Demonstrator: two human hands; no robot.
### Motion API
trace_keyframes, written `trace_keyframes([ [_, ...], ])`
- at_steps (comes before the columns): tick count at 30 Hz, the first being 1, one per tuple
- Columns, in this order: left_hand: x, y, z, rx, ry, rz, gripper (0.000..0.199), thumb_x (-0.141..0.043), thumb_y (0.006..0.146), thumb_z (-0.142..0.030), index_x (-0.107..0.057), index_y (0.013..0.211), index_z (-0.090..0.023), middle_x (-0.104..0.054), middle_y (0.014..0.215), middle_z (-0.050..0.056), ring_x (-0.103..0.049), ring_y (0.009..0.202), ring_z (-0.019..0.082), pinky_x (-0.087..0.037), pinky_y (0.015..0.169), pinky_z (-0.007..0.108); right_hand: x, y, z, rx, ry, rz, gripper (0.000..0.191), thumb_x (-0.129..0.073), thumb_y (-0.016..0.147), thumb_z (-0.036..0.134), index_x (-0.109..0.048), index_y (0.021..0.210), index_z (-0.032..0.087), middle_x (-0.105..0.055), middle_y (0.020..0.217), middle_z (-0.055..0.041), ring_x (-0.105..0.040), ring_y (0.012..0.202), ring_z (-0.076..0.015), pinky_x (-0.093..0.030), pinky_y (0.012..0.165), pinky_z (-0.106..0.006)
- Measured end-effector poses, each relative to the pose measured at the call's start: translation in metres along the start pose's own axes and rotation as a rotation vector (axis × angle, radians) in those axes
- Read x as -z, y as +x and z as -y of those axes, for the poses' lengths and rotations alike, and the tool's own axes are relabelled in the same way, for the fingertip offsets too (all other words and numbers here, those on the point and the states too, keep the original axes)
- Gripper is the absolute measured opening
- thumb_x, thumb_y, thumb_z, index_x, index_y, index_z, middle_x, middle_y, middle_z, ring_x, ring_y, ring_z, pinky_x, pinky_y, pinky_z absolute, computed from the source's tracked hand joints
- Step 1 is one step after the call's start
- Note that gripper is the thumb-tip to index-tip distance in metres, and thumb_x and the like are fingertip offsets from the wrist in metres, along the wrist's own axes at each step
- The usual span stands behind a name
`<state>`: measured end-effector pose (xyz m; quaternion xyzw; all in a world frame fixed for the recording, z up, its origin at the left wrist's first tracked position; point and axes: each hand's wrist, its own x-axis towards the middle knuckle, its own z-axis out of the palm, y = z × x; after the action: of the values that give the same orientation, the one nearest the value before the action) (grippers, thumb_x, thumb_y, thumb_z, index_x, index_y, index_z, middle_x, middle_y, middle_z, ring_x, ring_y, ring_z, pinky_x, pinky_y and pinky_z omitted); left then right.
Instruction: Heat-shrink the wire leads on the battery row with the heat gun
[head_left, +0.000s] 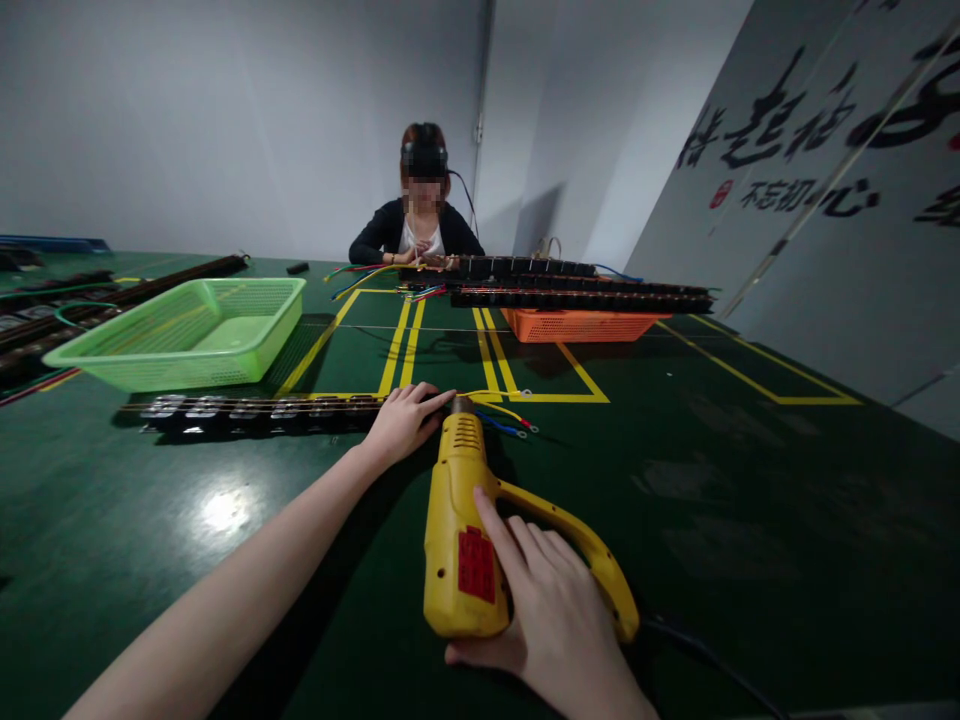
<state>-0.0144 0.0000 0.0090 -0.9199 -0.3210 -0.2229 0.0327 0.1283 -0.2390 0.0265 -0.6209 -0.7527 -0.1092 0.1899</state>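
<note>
My right hand (544, 590) is wrapped round the handle side of a yellow heat gun (459, 540) with a red label. The gun's metal nozzle points away from me, close to the fingers of my left hand (405, 420). My left hand is closed on the right end of a long black strip assembly (255, 412) lying on the green table (720, 500). Yellow, blue and red wires (499, 422) with ring terminals stick out to the right, just beyond the nozzle.
A green basket (187, 365) stands at the left, beside more long strips (150, 290). Further strips (577, 290) lie over an orange basket (585, 326). A person (421, 225) sits across the table. The gun's black cord (705, 650) runs lower right.
</note>
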Motion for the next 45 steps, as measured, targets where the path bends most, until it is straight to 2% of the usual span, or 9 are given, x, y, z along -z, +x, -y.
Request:
trace_keyframes([
  [3, 0.000, -0.001, 0.000, -0.003, 0.020, 0.004, 0.043, -0.042, 0.093, -0.029, -0.045, 0.136, -0.028, -0.054, 0.117, 0.006, -0.051, 0.104, 0.023, -0.041, 0.089, 0.037, -0.002, -0.003, 0.002, -0.018, -0.020, -0.031, 0.113, -0.046, 0.063, 0.085, -0.012, 0.148, 0.018, -0.061, 0.087, -0.0036, -0.060, 0.073, -0.0200, -0.048, 0.064, -0.034],
  [6, 0.000, -0.001, 0.000, -0.006, 0.032, 0.011, 0.044, -0.041, 0.093, -0.029, -0.044, 0.137, -0.028, -0.054, 0.118, 0.006, -0.051, 0.104, 0.024, -0.041, 0.088, 0.038, -0.005, -0.006, 0.003, -0.031, -0.063, -0.075, 0.110, -0.041, 0.065, 0.085, -0.014, 0.147, 0.017, -0.061, 0.087, -0.0051, -0.060, 0.074, -0.0212, -0.047, 0.062, -0.034],
  [17, -0.001, -0.003, -0.002, -0.004, 0.019, -0.015, 0.045, -0.042, 0.093, -0.028, -0.040, 0.138, -0.027, -0.055, 0.119, 0.006, -0.052, 0.105, 0.024, -0.041, 0.089, 0.038, -0.005, -0.028, -0.002, -0.089, -0.172, -0.139, 0.097, -0.034, 0.077, 0.079, -0.020, 0.146, 0.013, -0.061, 0.095, -0.0077, -0.058, 0.082, -0.0206, -0.043, 0.072, -0.033],
  [23, -0.003, -0.003, 0.000, -0.031, -0.051, -0.052, 0.035, -0.042, 0.093, -0.025, -0.048, 0.128, -0.026, -0.055, 0.120, 0.005, -0.054, 0.106, 0.022, -0.042, 0.090, 0.037, -0.006, -0.040, -0.005, -0.067, -0.349, -0.218, 0.099, -0.033, 0.075, 0.082, -0.029, 0.143, 0.011, -0.064, 0.100, -0.0083, -0.061, 0.087, -0.0212, -0.045, 0.076, -0.033],
  [31, -0.007, 0.000, -0.001, -0.066, -0.049, -0.056, 0.033, -0.042, 0.095, -0.027, -0.051, 0.127, -0.027, -0.055, 0.121, 0.005, -0.053, 0.107, 0.023, -0.044, 0.088, 0.038, -0.002, -0.028, -0.002, -0.087, -0.354, -0.197, 0.110, -0.039, 0.066, 0.087, -0.032, 0.141, 0.008, -0.067, 0.097, -0.0089, -0.064, 0.084, -0.0212, -0.050, 0.071, -0.031],
  [39, -0.004, 0.000, -0.007, -0.073, -0.049, -0.054, 0.034, -0.043, 0.093, -0.026, -0.050, 0.127, -0.026, -0.056, 0.122, 0.006, -0.053, 0.108, 0.023, -0.044, 0.088, 0.038, -0.003, -0.020, 0.014, -0.090, -0.288, -0.214, 0.110, -0.046, 0.064, 0.086, -0.030, 0.141, 0.009, -0.065, 0.087, -0.0077, -0.062, 0.074, -0.0219, -0.051, 0.062, -0.032],
  [42, -0.003, 0.000, -0.009, -0.047, -0.050, -0.051, 0.038, -0.046, 0.092, -0.026, -0.046, 0.129, -0.023, -0.058, 0.121, 0.005, -0.054, 0.108, 0.024, -0.044, 0.089, 0.039, -0.004, -0.017, 0.019, -0.087, -0.261, -0.193, 0.109, -0.047, 0.064, 0.085, -0.031, 0.140, 0.009, -0.064, 0.086, -0.0075, -0.062, 0.073, -0.0219, -0.052, 0.062, -0.032],
  [45, -0.003, 0.001, -0.010, 0.000, -0.082, -0.059, 0.045, -0.050, 0.089, -0.025, -0.040, 0.133, -0.019, -0.058, 0.123, 0.006, -0.054, 0.109, 0.024, -0.044, 0.093, 0.039, -0.007, -0.014, 0.024, -0.089, -0.239, -0.196, 0.105, -0.040, 0.068, 0.085, -0.030, 0.141, 0.010, -0.064, 0.086, -0.0082, -0.062, 0.074, -0.0224, -0.052, 0.063, -0.033],
])
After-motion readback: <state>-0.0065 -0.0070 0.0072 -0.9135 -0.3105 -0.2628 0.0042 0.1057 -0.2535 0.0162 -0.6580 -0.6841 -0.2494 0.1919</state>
